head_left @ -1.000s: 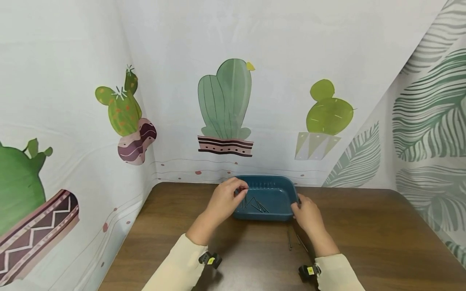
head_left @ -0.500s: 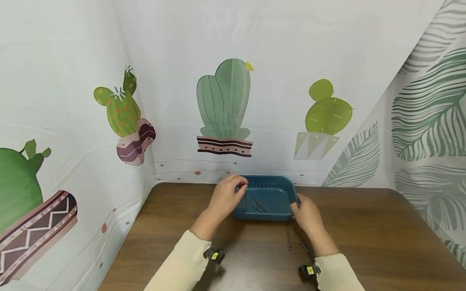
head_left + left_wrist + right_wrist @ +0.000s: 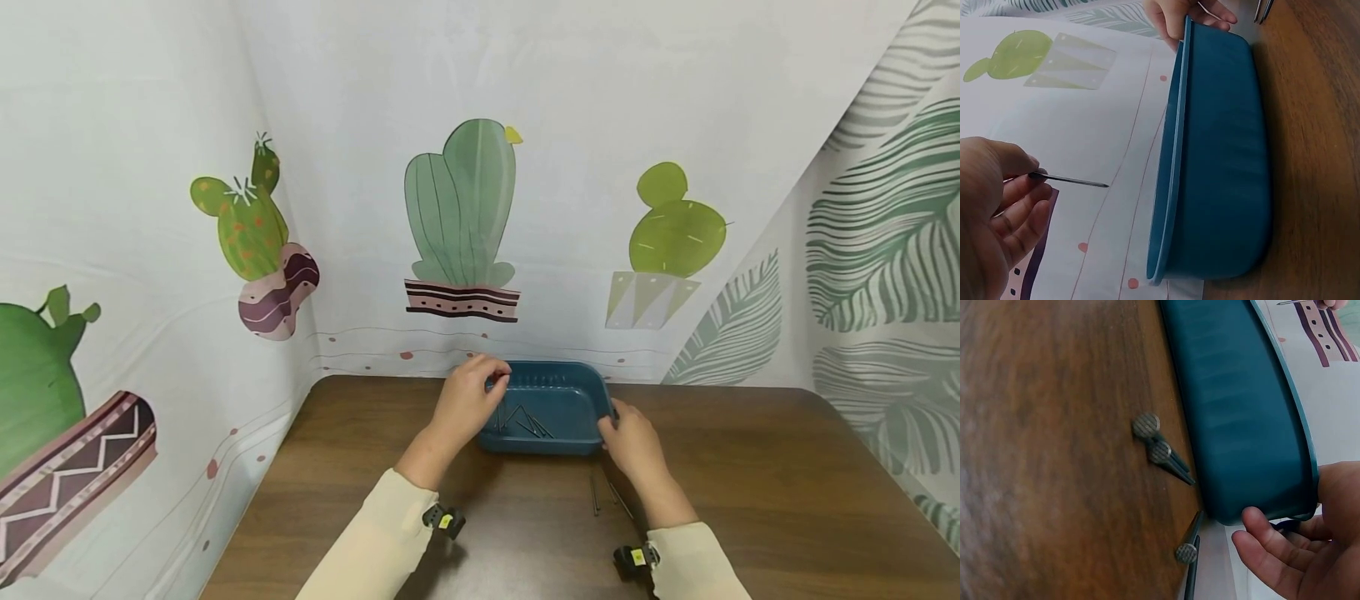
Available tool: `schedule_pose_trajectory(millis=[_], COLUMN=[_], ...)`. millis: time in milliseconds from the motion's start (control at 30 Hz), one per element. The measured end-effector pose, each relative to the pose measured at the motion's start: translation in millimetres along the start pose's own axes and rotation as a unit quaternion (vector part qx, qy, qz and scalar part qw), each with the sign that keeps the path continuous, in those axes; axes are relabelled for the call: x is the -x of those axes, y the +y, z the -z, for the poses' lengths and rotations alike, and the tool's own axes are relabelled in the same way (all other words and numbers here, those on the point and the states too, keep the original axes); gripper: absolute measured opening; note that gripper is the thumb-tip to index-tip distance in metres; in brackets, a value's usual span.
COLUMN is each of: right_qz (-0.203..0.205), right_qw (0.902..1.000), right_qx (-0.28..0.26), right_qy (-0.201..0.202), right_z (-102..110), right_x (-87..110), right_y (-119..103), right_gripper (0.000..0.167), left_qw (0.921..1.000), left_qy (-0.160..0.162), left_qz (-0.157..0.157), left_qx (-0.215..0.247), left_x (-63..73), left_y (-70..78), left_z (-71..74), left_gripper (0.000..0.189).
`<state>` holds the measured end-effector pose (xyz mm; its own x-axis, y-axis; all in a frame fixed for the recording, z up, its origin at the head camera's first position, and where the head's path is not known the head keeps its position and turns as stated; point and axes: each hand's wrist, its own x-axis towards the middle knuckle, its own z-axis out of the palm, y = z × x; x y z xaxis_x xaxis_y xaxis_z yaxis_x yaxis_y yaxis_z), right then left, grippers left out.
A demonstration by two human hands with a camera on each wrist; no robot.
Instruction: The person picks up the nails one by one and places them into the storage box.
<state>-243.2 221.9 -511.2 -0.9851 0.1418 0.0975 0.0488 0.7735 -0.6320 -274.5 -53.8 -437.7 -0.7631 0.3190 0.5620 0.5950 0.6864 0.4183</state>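
Note:
My left hand (image 3: 467, 398) pinches a dark metal nail (image 3: 1075, 180) between thumb and fingertips, above the left end of a blue plastic tray (image 3: 543, 447). In the left wrist view this nail points toward the tray's rim without touching it. Several loose nails (image 3: 535, 425) lie on the tray's floor. At the tray's right end, my right hand (image 3: 634, 440) grips the rim. Beside that hand in the right wrist view is a small dark piece whose kind I cannot tell.
Several nails (image 3: 1160, 452) with flat, crosshatched heads lie on the brown wooden table (image 3: 360, 467), in front of the tray's right end. Close behind the tray hangs a white cloth (image 3: 360, 250) printed with cacti.
My left hand has risen slightly, lifting the pinched nail above the tray. The right hand and the tray have stayed nearly still.

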Motion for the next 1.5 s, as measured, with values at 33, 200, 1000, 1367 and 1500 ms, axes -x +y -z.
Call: schedule_pose_trajectory(millis=[33, 200, 1000, 1367, 1500], right_qz=[0.000, -0.001, -0.006, -0.001, 0.000], right_qw=[1.0000, 1.0000, 1.0000, 1.0000, 1.0000], right_qx=[0.000, 0.001, 0.001, -0.001, 0.000], right_qy=[0.000, 0.001, -0.004, -0.003, -0.003], right_z=[0.0, 0.0, 1.9, 1.6, 1.5], right_x=[-0.2, -0.4, 1.7, 1.8, 1.9], right_y=[0.2, 0.5, -2.8, -1.4, -1.2], right_gripper=[0.052, 0.053, 0.052, 0.052, 0.051], left_qw=[1.0000, 1.0000, 0.9977, 0.9950, 0.9953], left_qy=[-0.001, 0.000, -0.023, -0.044, -0.038], left_qz=[0.001, 0.000, 0.048, 0.072, 0.071], left_qx=[0.001, 0.002, 0.042, 0.053, 0.055], left_x=[-0.1, -0.2, 4.2, 9.4, 12.0], left_y=[-0.1, -0.9, -8.5, -7.2, -8.2], left_z=[0.0, -0.6, 2.2, 2.7, 1.8], left_gripper=[0.009, 0.009, 0.051, 0.053, 0.052])
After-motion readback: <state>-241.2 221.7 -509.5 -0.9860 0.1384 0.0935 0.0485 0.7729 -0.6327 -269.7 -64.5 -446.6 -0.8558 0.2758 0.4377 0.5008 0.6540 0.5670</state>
